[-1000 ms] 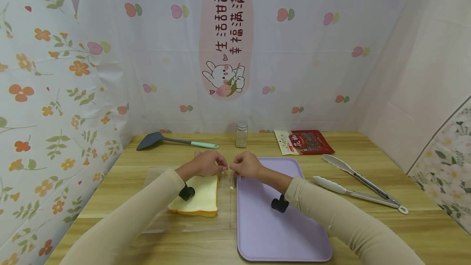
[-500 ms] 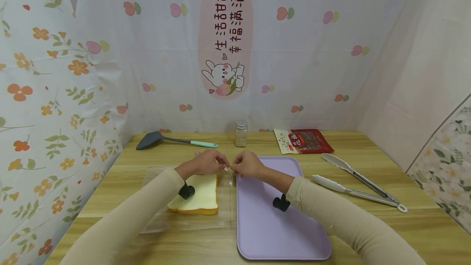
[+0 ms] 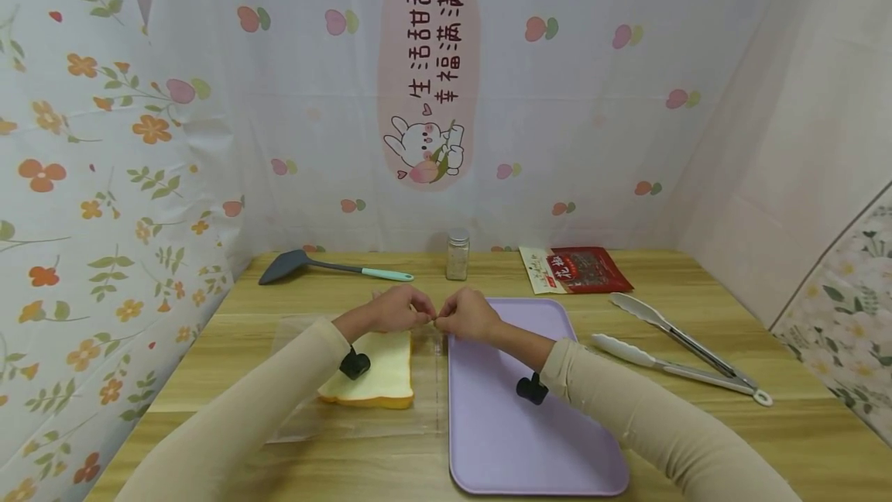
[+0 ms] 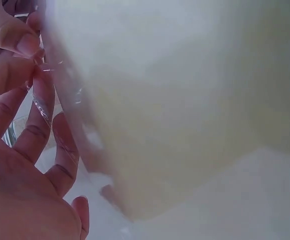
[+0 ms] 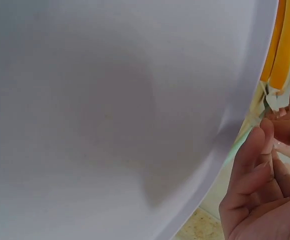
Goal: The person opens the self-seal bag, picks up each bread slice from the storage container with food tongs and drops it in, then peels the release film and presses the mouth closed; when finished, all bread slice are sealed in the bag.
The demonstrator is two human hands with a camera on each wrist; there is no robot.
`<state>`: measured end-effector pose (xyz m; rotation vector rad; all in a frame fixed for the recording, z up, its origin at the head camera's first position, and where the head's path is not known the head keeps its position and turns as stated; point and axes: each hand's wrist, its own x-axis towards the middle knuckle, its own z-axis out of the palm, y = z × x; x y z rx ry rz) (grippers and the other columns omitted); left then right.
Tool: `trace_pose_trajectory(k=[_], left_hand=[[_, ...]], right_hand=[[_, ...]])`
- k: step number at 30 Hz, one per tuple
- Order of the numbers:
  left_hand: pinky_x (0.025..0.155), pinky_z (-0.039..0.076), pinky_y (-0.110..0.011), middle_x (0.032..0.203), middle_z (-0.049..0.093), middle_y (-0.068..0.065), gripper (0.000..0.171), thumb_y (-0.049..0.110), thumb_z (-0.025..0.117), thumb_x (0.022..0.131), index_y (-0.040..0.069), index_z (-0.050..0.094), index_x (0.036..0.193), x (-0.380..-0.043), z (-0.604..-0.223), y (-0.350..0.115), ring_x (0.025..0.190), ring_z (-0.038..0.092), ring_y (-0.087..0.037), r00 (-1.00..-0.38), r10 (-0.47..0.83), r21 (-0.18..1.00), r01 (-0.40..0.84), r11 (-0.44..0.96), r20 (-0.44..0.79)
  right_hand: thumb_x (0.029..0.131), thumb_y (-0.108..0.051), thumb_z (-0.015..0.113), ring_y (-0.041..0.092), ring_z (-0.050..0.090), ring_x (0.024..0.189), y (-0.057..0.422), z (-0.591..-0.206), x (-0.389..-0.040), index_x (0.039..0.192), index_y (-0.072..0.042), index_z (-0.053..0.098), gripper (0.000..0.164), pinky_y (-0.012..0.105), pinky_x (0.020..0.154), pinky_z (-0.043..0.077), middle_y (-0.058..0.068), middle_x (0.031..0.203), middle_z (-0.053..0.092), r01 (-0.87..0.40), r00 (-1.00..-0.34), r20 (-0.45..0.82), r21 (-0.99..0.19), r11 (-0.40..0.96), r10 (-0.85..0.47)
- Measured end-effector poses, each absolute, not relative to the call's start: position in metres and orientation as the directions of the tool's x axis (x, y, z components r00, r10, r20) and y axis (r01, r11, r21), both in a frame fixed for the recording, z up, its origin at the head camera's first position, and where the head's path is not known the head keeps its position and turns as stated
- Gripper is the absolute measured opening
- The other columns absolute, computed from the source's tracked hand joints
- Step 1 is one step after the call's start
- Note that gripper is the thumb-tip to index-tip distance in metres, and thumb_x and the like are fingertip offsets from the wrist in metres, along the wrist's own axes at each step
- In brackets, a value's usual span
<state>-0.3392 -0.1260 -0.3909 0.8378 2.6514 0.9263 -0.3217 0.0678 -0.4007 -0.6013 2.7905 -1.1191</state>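
A slice of bread [image 3: 376, 374] with an orange-brown crust lies inside a flat, clear plastic bag [image 3: 423, 417] on the table. My left hand [image 3: 399, 310] and my right hand [image 3: 468, 314] come together at the bag's far right corner, fingertips nearly meeting. Thumb and forefinger of each hand pinch the bag's edge. In the left wrist view, a thin, shiny fold of plastic [image 4: 41, 107] runs along the left fingers [image 4: 35, 135]. The right wrist view has the right fingers [image 5: 250, 155] bent up to the pinch, beside the bread's crust [image 5: 285, 45].
A lilac tray [image 3: 536, 440] lies under the right forearm, its edge alongside the bag. Behind are a spatula [image 3: 334, 266], a glass spice jar [image 3: 457, 256] and a red spice packet [image 3: 578, 269]. Tongs [image 3: 686, 351] lie spread at the right.
Both hands stay at the bag's corner. Their fingertips have drawn slightly closer together, and the bright glint of plastic by the left fingertips has faded. Bread and tray have not moved.
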Motion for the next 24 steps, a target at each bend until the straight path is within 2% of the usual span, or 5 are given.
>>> trace_pose_trajectory(k=[10, 18, 24], left_hand=[[0.093, -0.004, -0.086, 0.093, 0.074, 0.003, 0.016, 0.011, 0.062, 0.096, 0.016, 0.078, 0.096, -0.3380, -0.3900, -0.1262, 0.086, 0.064, -0.009, -0.808, 0.589, 0.624, 0.456, 0.634, -0.008], [0.093, -0.004, -0.086, 0.089, 0.074, 0.000, 0.016, 0.009, 0.062, 0.095, 0.015, 0.077, 0.096, -0.3380, -0.3913, -0.1249, 0.083, 0.063, -0.010, -0.809, 0.588, 0.634, 0.456, 0.625, 0.002], [0.094, -0.005, -0.085, 0.094, 0.074, 0.003, 0.014, 0.014, 0.064, 0.097, 0.015, 0.078, 0.099, -0.3371, -0.3906, -0.1243, 0.089, 0.066, -0.012, -0.813, 0.582, 0.642, 0.442, 0.626, -0.008]], right_hand=[[0.085, -0.009, 0.070, 0.005, 0.053, 0.050, 0.0693, -0.4015, -0.3219, 0.072, -0.007, 0.075, 0.015, 0.020, 0.046, 0.040, -0.002, 0.062, 0.068, -0.359, -0.918, 0.116, -0.648, 0.672, -0.378], [0.084, -0.013, 0.072, 0.005, 0.050, 0.051, 0.0682, -0.3987, -0.3215, 0.066, -0.011, 0.073, 0.018, 0.020, 0.045, 0.037, -0.007, 0.056, 0.063, -0.346, -0.929, 0.127, -0.631, 0.695, -0.347], [0.085, -0.012, 0.072, 0.005, 0.050, 0.049, 0.0671, -0.3989, -0.3210, 0.066, -0.009, 0.072, 0.020, 0.020, 0.045, 0.037, -0.006, 0.056, 0.063, -0.338, -0.929, 0.113, -0.648, 0.682, -0.353]])
